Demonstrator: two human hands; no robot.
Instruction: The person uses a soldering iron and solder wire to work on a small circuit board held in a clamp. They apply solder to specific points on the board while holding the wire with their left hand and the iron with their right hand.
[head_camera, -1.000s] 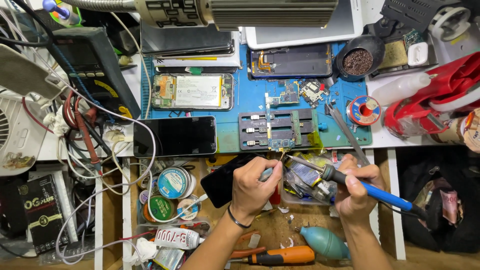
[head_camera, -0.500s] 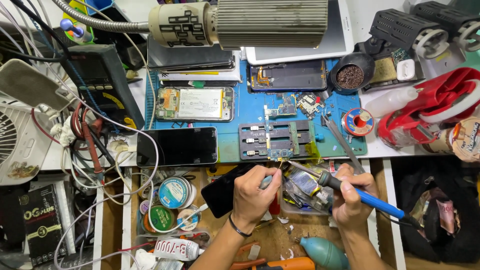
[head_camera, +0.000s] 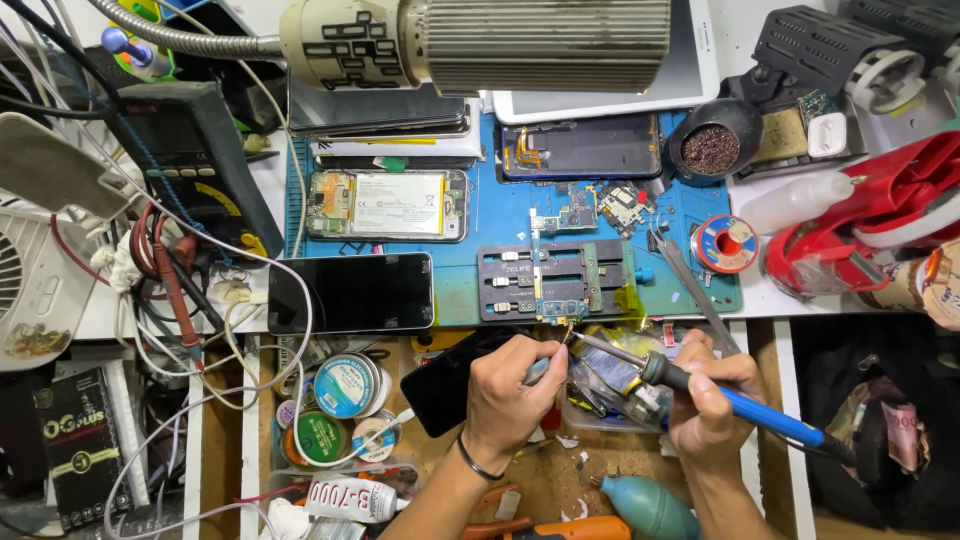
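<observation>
Still both hands grip: right (head_camera: 712, 398) the soldering iron (head_camera: 740, 403), left (head_camera: 512, 400) seemingly tweezers (head_camera: 537, 371), barely shifted.

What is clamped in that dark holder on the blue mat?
A narrow circuit board lies across the dark holder on the blue mat. What is beneath it is covered.

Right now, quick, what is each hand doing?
Left hand: closed on a thin tool, probably tweezers, mostly hidden in the fist.
Right hand: closed on the blue-handled soldering iron.
</observation>
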